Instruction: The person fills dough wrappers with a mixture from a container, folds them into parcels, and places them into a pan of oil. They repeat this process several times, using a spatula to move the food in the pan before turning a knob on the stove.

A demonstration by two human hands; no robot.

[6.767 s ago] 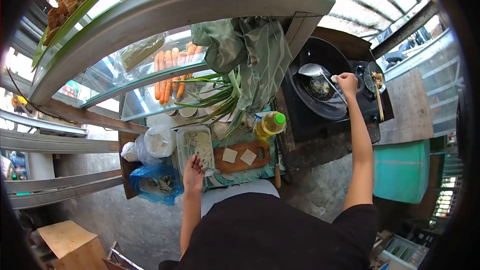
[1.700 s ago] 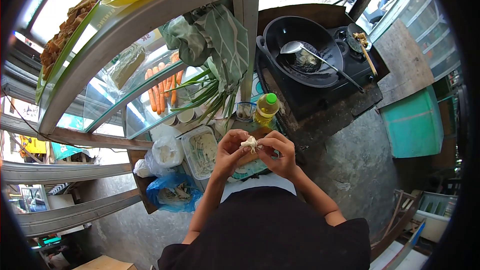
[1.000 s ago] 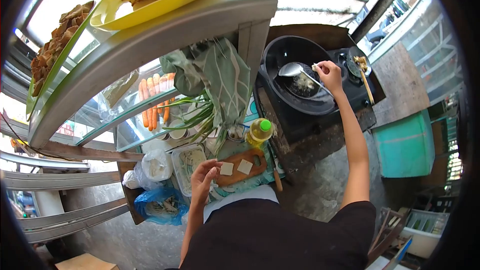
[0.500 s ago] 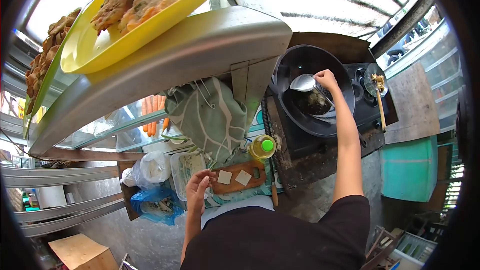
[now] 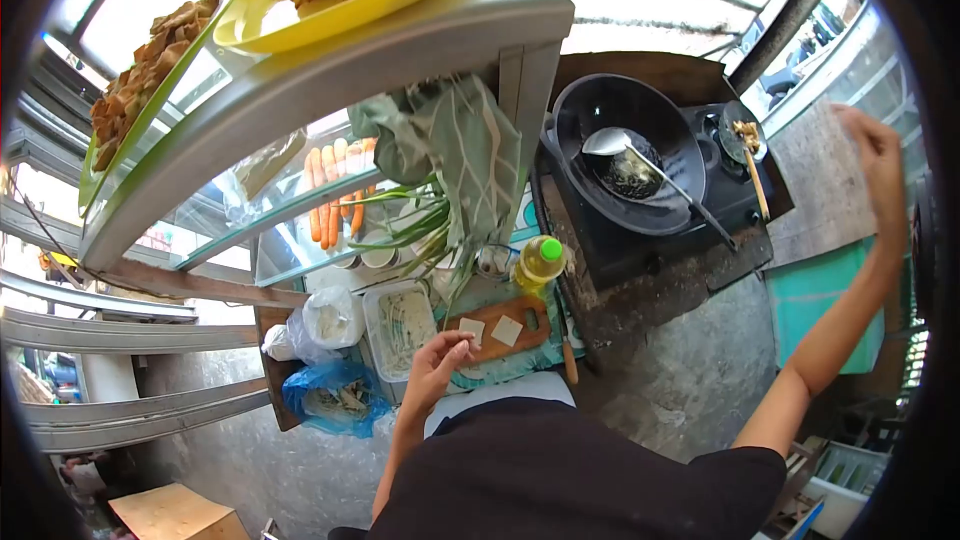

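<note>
The left hand (image 5: 437, 370), grip loosely curled and empty, is hovering at the wooden cutting board's (image 5: 497, 326) near-left edge; the right hand (image 5: 880, 162), released, is hanging well right of it.

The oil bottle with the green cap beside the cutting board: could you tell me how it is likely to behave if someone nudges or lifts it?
The oil bottle stands upright, tall and narrow, so a sideways push would probably tip it. It looks mostly full of yellow oil, so likely weighty for its size. Beside the wok, its plastic may be greasy and slippery.
</note>
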